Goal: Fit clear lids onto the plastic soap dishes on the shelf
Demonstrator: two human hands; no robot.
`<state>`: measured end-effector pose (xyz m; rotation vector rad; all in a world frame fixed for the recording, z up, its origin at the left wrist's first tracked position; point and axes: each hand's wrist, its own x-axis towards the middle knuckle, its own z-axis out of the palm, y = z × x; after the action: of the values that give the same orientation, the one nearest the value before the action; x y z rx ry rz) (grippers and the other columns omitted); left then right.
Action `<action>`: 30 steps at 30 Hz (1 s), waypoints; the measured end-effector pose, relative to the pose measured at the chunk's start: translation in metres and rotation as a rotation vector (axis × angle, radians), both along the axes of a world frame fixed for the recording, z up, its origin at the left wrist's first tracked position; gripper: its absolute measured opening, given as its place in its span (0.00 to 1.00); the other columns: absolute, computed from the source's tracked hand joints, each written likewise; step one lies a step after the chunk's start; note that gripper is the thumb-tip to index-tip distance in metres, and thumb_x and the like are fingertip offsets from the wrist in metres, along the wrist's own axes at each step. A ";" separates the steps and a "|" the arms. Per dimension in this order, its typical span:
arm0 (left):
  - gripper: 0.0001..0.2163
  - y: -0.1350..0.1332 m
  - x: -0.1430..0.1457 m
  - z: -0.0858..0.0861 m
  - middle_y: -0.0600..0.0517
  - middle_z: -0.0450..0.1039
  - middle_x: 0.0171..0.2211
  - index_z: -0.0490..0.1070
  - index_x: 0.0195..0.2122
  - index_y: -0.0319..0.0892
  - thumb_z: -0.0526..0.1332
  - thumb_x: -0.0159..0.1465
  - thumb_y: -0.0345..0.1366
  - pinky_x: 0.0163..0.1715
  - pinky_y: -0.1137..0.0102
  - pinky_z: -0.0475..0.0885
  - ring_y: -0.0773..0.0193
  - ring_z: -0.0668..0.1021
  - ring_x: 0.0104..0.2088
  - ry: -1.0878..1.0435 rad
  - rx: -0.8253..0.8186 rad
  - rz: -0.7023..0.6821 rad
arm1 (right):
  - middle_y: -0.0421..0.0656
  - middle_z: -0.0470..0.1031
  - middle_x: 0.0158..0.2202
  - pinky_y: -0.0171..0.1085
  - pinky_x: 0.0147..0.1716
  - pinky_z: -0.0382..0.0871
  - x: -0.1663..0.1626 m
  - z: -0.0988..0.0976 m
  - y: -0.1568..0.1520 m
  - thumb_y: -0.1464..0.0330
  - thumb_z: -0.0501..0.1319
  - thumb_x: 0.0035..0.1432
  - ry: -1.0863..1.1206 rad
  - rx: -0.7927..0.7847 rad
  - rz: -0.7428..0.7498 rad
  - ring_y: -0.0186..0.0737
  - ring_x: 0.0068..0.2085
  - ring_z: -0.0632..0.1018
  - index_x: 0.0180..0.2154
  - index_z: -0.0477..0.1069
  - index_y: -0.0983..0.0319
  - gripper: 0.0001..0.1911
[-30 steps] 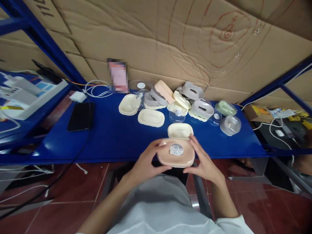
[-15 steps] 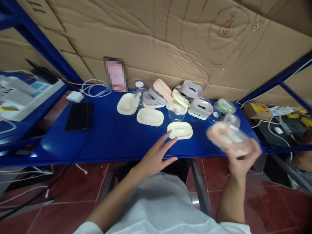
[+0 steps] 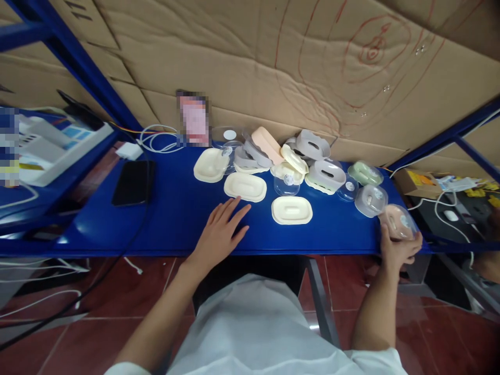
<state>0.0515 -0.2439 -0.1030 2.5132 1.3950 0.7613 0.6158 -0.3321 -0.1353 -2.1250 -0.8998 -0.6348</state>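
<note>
At the right end of the blue table, my right hand point(image 3: 397, 250) grips a pinkish soap box point(image 3: 394, 221) with a clear lid, which rests near the table edge. Beside it are a grey soap box point(image 3: 371, 202) with a clear lid and a green one point(image 3: 366, 173). My left hand point(image 3: 219, 229) lies with fingers spread over the table, holding nothing. Its fingertips are just below a cream oval tray point(image 3: 245, 187). Another cream tray point(image 3: 292, 211) lies to the right of that hand.
Behind lie grey soap box shells point(image 3: 327, 174), a peach shell point(image 3: 267, 145) and clear lids point(image 3: 287, 186). On the left are a black phone point(image 3: 133, 182) and a white cable point(image 3: 158, 138). Cardboard point(image 3: 242, 62) stands along the back. A small carton point(image 3: 417, 184) is at far right.
My right hand has carried the pinkish soap box right and down onto the table's right end. My left hand has moved left, away from the nearest cream tray.
</note>
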 end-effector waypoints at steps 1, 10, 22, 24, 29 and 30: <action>0.25 0.006 -0.002 0.000 0.42 0.57 0.76 0.62 0.74 0.50 0.56 0.77 0.43 0.72 0.41 0.62 0.42 0.64 0.75 0.015 0.007 0.016 | 0.80 0.57 0.69 0.84 0.58 0.53 -0.007 0.001 0.002 0.35 0.68 0.52 0.024 0.002 -0.056 0.90 0.70 0.60 0.73 0.51 0.64 0.62; 0.13 0.024 0.000 0.004 0.43 0.80 0.48 0.81 0.54 0.48 0.58 0.75 0.39 0.64 0.42 0.68 0.45 0.80 0.53 0.048 0.026 0.105 | 0.54 0.67 0.72 0.65 0.67 0.63 -0.198 0.034 0.036 0.53 0.56 0.75 -0.114 -0.460 0.956 0.62 0.73 0.66 0.70 0.66 0.55 0.28; 0.15 -0.023 0.006 0.008 0.43 0.70 0.69 0.75 0.61 0.51 0.59 0.76 0.38 0.71 0.39 0.57 0.43 0.71 0.69 0.046 0.091 -0.034 | 0.51 0.68 0.72 0.60 0.68 0.59 -0.279 0.064 0.112 0.55 0.49 0.79 -0.198 -0.488 1.129 0.58 0.71 0.68 0.70 0.66 0.57 0.26; 0.13 -0.024 0.009 0.005 0.45 0.72 0.68 0.77 0.58 0.52 0.60 0.75 0.39 0.72 0.37 0.55 0.43 0.71 0.69 0.045 0.060 -0.071 | 0.52 0.72 0.69 0.60 0.68 0.59 -0.276 0.063 0.118 0.54 0.50 0.79 -0.208 -0.508 1.110 0.60 0.69 0.69 0.67 0.70 0.58 0.26; 0.13 -0.023 0.007 -0.002 0.46 0.75 0.66 0.78 0.57 0.51 0.61 0.74 0.36 0.73 0.38 0.55 0.45 0.73 0.69 0.021 0.067 -0.056 | 0.53 0.78 0.59 0.55 0.63 0.63 -0.250 0.063 0.121 0.54 0.53 0.78 -0.206 -0.448 0.986 0.56 0.61 0.76 0.60 0.74 0.61 0.23; 0.13 -0.023 0.006 -0.003 0.46 0.75 0.66 0.78 0.57 0.51 0.60 0.74 0.36 0.73 0.38 0.55 0.45 0.73 0.69 0.025 0.078 -0.060 | 0.54 0.77 0.62 0.54 0.63 0.63 -0.245 0.064 0.127 0.56 0.53 0.78 -0.208 -0.432 0.961 0.57 0.62 0.75 0.63 0.72 0.62 0.23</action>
<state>0.0579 -0.2670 -0.1055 2.6196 1.3159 0.7900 0.3708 -0.2053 -0.0716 -1.6591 -2.1162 -0.1517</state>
